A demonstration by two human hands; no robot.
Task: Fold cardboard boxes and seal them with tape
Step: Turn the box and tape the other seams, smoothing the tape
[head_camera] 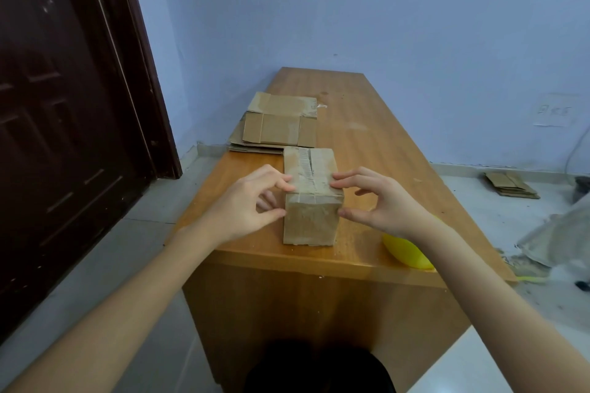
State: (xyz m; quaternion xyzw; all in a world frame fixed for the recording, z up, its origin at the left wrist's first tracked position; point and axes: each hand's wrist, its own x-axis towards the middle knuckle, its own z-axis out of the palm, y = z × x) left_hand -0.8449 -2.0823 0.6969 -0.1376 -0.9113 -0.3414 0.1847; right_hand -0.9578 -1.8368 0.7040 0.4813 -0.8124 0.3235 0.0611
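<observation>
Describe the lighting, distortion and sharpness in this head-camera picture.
Head view: soft, even, bluish light, with only faint shadow beside the folded brown cardboard box; mild sheen on the orange-brown wooden table; wide-angle bending bows the dark brown door and stretches the forearms; both hands look reasonably sharp, while the right edge is smeared.

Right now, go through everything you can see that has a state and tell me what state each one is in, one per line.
Cardboard box: folded up, top flaps closed, standing on the wooden table.
Left hand: fingers and thumb pinching the box's left edge.
Right hand: fingers and thumb pinching its right edge.
Flat boxes: unfolded, stacked behind it.
Door: closed.
Yellow object: partly hidden by the right arm.
</observation>
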